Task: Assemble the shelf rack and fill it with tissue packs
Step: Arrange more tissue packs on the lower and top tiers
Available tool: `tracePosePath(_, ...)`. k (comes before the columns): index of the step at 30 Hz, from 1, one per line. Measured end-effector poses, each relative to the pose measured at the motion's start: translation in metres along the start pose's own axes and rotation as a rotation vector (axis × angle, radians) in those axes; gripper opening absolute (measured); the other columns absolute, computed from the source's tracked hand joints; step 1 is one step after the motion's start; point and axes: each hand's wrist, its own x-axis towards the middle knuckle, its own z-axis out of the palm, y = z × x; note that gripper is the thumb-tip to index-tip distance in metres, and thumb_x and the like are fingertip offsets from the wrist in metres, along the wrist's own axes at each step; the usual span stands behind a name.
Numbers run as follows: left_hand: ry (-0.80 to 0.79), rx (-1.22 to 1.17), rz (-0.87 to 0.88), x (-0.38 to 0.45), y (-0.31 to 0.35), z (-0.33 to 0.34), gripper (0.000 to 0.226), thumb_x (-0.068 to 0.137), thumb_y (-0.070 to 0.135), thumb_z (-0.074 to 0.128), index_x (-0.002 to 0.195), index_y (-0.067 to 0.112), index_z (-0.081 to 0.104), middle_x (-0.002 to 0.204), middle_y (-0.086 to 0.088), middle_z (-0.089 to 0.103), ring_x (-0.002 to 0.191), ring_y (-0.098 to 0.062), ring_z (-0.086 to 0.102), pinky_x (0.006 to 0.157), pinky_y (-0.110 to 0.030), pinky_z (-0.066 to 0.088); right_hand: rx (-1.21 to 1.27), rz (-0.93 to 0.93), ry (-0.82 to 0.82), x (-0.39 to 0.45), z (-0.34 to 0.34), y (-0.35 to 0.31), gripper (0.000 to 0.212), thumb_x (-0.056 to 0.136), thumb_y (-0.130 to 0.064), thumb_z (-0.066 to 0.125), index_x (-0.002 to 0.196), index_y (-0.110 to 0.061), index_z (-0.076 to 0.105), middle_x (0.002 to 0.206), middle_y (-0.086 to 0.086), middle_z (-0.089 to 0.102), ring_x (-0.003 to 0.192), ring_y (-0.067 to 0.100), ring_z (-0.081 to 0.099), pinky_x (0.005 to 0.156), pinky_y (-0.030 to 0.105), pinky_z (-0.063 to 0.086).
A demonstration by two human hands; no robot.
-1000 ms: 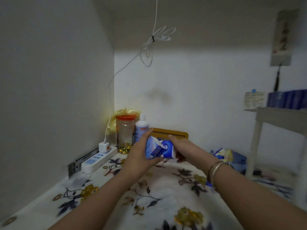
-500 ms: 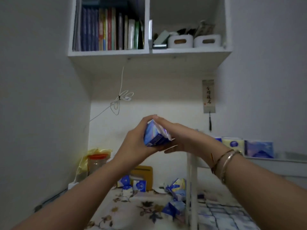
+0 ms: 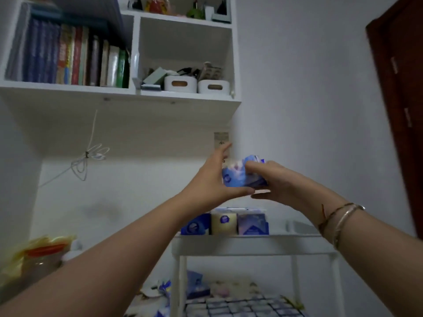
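A tissue pack [image 3: 242, 173], blue and white, is held up in the air between both hands, above the top tier of the white shelf rack [image 3: 251, 244]. The left hand [image 3: 212, 179] cups its left end with fingers spread and thumb underneath; the right hand [image 3: 272, 181] grips its right side, fingers curled over the top. Three packs [image 3: 225, 221] stand in a row on the rack's top tier, and more seem to lie blurred below it. A wall bookshelf [image 3: 119, 93] hangs above.
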Motion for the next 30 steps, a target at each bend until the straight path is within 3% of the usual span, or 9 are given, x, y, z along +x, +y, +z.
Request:
tracePosePath(3,-0.186,0.102,-0.118,0.017,0.004,0.019,0.055,0.092,0.056,0.045,0.135,0.021,0.05,0.136,0.006,0.052,0.122,-0.011,0.05,0.099,-0.027,0.039,-0.118,0.052,0.16,0.002,-0.043,0.02,0.064,0.052,-0.036,0.068,0.111,-0.015,0.051,0.103,0.008,0.065,0.09,0.019,0.064,0.069,0.03,0.049)
tracePosePath(5,-0.353,0.167,-0.201,0.023,-0.001,0.029,0.053,0.1,0.051,0.03,0.124,0.017,0.062,0.13,0.001,0.059,0.119,-0.016,0.054,0.101,-0.029,0.038,-0.254,0.109,0.171,0.002,-0.062,0.032,0.066,0.052,-0.031,0.07,0.113,-0.014,0.051,0.104,0.012,0.065,0.092,0.022,0.063,0.071,0.032,0.052)
tracePosePath(7,-0.494,0.249,-0.239,0.025,-0.009,0.037,0.046,0.102,0.041,0.033,0.118,0.012,0.066,0.123,-0.002,0.063,0.118,-0.021,0.055,0.104,-0.033,0.039,-0.386,0.173,0.105,0.003,-0.074,0.042,0.066,0.047,-0.024,0.067,0.11,-0.012,0.054,0.103,0.014,0.067,0.096,0.026,0.065,0.078,0.038,0.055)
tracePosePath(10,-0.607,0.291,-0.245,0.026,-0.019,0.047,0.039,0.098,0.024,0.036,0.089,0.006,0.069,0.085,-0.001,0.069,0.098,-0.022,0.062,0.104,-0.042,0.042,-0.564,0.264,-0.031,0.006,-0.07,0.051,0.041,0.063,-0.011,0.064,0.102,-0.013,0.052,0.099,0.012,0.065,0.092,0.024,0.064,0.071,0.032,0.054)
tracePosePath(13,-0.623,0.304,-0.285,0.031,-0.022,0.051,0.038,0.096,0.022,0.035,0.099,0.003,0.068,0.1,-0.012,0.068,0.1,-0.026,0.062,0.097,-0.04,0.047,-0.719,0.237,-0.103,0.016,-0.054,0.063,0.043,0.058,-0.02,0.064,0.099,-0.02,0.05,0.099,0.006,0.061,0.089,0.02,0.06,0.069,0.029,0.051)
tracePosePath(17,-0.669,0.279,-0.319,0.032,-0.023,0.049,0.032,0.095,0.021,0.038,0.104,0.004,0.064,0.101,-0.012,0.064,0.086,-0.024,0.055,0.073,-0.035,0.044,-0.705,0.198,-0.142,0.031,-0.035,0.079,0.081,0.074,-0.014,0.071,0.142,-0.02,0.028,0.129,0.007,0.05,0.113,0.022,0.053,0.094,0.032,0.047)
tracePosePath(20,-0.681,0.283,-0.324,0.03,-0.019,0.047,0.036,0.097,0.021,0.038,0.117,0.004,0.063,0.114,-0.01,0.066,0.104,-0.031,0.062,0.084,-0.041,0.051,-0.793,0.214,-0.209,0.038,-0.034,0.087,0.083,0.078,-0.012,0.072,0.146,-0.014,0.023,0.134,0.007,0.049,0.118,0.022,0.051,0.101,0.037,0.045)
tracePosePath(23,-0.683,0.286,-0.324,0.031,-0.018,0.046,0.032,0.093,0.017,0.043,0.113,0.004,0.065,0.114,-0.011,0.066,0.1,-0.029,0.062,0.079,-0.038,0.048,-0.855,0.212,-0.237,0.038,-0.033,0.09,0.094,0.079,-0.016,0.073,0.15,-0.014,0.012,0.139,0.008,0.047,0.121,0.023,0.05,0.104,0.038,0.044)
tracePosePath(30,-0.649,0.282,-0.312,0.03,-0.019,0.046,0.034,0.091,0.015,0.042,0.108,-0.002,0.066,0.11,-0.014,0.067,0.089,-0.023,0.058,0.076,-0.033,0.045,-0.96,0.102,-0.245,0.041,-0.028,0.095,0.051,0.084,-0.025,0.069,0.13,-0.015,0.049,0.127,0.009,0.056,0.108,0.018,0.053,0.089,0.027,0.045)
